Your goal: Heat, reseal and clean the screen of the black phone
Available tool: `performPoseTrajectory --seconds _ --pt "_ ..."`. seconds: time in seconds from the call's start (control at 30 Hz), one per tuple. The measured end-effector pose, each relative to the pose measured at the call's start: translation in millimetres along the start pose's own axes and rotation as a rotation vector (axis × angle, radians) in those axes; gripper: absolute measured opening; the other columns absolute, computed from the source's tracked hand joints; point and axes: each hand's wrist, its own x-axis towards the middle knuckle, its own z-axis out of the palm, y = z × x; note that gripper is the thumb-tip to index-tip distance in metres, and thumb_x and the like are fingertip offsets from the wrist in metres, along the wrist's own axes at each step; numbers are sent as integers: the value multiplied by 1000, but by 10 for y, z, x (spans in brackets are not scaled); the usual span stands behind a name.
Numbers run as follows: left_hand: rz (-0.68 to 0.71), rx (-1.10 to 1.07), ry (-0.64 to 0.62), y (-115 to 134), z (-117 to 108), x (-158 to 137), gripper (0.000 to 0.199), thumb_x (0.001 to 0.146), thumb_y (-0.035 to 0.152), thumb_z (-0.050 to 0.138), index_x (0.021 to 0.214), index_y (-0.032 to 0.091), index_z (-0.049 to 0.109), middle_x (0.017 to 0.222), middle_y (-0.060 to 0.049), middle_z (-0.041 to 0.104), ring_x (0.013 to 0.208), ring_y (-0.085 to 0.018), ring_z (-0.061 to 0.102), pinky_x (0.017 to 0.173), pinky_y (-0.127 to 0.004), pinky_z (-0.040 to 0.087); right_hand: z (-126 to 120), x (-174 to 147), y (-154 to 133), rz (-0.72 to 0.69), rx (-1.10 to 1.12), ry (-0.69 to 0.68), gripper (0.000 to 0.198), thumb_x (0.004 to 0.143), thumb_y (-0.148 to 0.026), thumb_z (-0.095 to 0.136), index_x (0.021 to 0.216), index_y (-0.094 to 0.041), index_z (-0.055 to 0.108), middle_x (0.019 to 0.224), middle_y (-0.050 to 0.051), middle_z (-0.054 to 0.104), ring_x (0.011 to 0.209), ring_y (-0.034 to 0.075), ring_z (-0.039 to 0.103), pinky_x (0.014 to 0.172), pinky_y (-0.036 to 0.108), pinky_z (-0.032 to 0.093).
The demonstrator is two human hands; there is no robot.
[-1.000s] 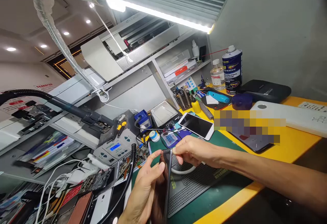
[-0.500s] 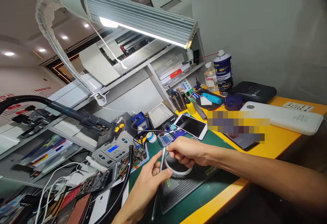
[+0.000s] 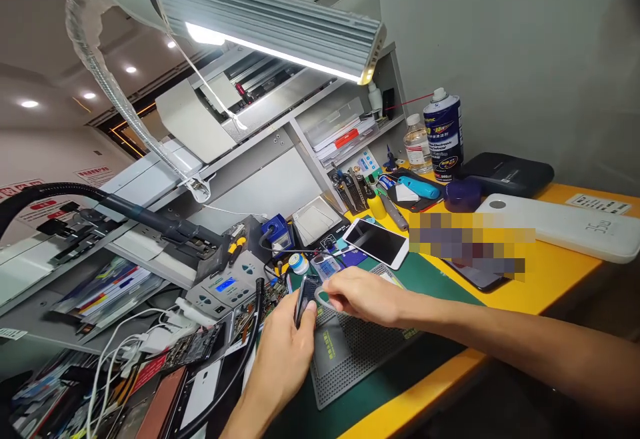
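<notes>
My left hand (image 3: 286,345) is wrapped round a dark phone (image 3: 305,293), tilted up over the work area. Close beside it, my right hand (image 3: 363,295) pinches a pale looped, cord-like strip (image 3: 323,298) at the phone's edge. Most of the strip is hidden behind the fingers, and I cannot tell whether it is attached to the phone. Under both hands lies a grey perforated mat (image 3: 350,365) on a green mat (image 3: 440,292).
A white phone (image 3: 377,244) lies behind my right hand. At left are a hot-air station (image 3: 227,292) and a black hose (image 3: 250,339). A spray can (image 3: 444,135) and a white power bank (image 3: 565,229) stand to the right. A lamp (image 3: 270,25) hangs overhead.
The dark phone has turned from edge-on, so its face shows more. My right hand's grip on the pale strip has changed, and its wide loop no longer hangs below the fingers.
</notes>
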Motion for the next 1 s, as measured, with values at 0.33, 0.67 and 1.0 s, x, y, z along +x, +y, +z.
performPoseTrajectory --seconds 0.33,0.67,1.0 --pt "-98 -176 123 70 -45 -175 46 89 58 59 106 16 71 92 -7 77 84 -23 71 76 -30 57 -12 -179 -37 -110 -294 98 24 97 -19 39 73 -21 38 75 0 50 71 16 43 65 29 29" --pt "-295 -474 200 164 -78 -333 46 78 54 75 99 14 77 90 -10 80 80 -29 77 68 -31 62 -60 -234 -178 -57 -274 70 38 107 -26 26 70 -20 35 68 -3 47 62 12 40 58 30 22" --pt "-412 -697 169 204 -77 -358 46 74 48 79 99 9 76 84 -16 79 67 -28 76 55 -28 61 -77 -228 -120 -63 -174 53 36 104 -23 33 68 -20 33 66 -5 43 60 12 37 57 31 22"
